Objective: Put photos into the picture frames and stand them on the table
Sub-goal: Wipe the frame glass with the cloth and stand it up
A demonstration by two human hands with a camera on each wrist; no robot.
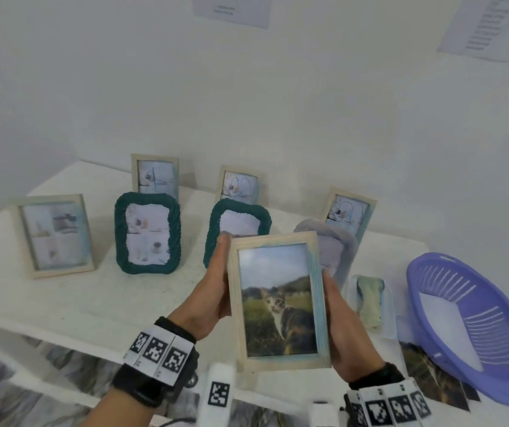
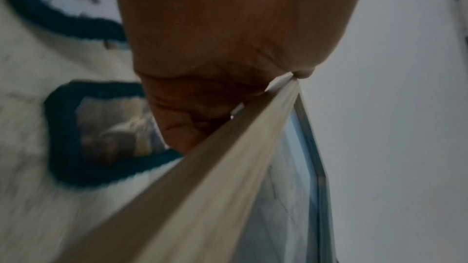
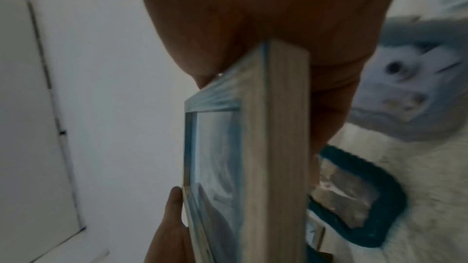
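Note:
A pale wooden frame [image 1: 277,300] with a cat photo behind its glass is held up between both hands, its face toward me, above the table's front edge. My left hand [image 1: 216,282] grips its left side, thumb on the front and fingers hidden behind. Gripping the right side is my right hand [image 1: 336,309]. In the left wrist view the palm [image 2: 228,57] presses the frame's edge [image 2: 215,177]. From the right wrist, the right hand [image 3: 278,17] holds the frame [image 3: 273,147], and the left thumb [image 3: 172,217] lies on the far side.
Several filled frames stand on the white table [image 1: 99,303]: a wooden one [image 1: 54,235] at left, two green ones [image 1: 148,234] [image 1: 237,223], and three wooden ones behind. A grey cloth [image 1: 330,241], a small clear tub [image 1: 368,300], a purple basket [image 1: 469,328] and a loose photo [image 1: 432,377] lie at right.

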